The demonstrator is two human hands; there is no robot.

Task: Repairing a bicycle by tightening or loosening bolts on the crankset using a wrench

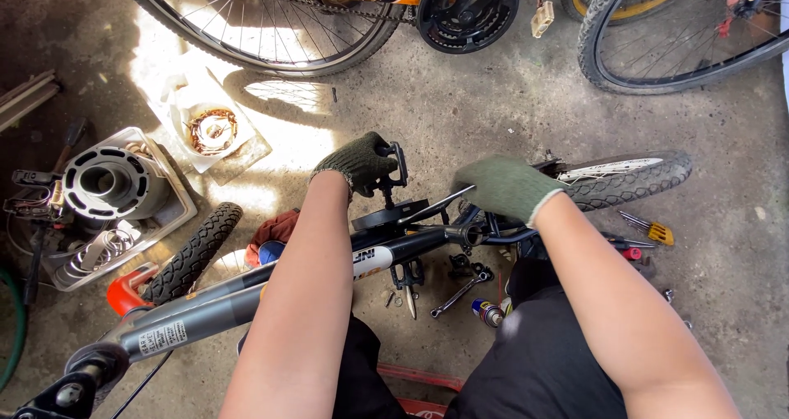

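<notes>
Both gloved hands work at a small bike's crank on the floor: the left hand (362, 162) grips the pedal (397, 166), the right hand (503, 187) closes around a metal tool (436, 205). The tool could slip, judging by its shallow angle, and knuckles would hit the frame (411, 245).

Your left hand (362, 162) rests on the pedal (397, 164), your right hand (505, 187) just right of it; pliers (408, 281) and wrench (462, 290) lie below the bike frame (205, 308); screwdriver (651, 229) sits right, beside the rear tyre (629, 180).
</notes>
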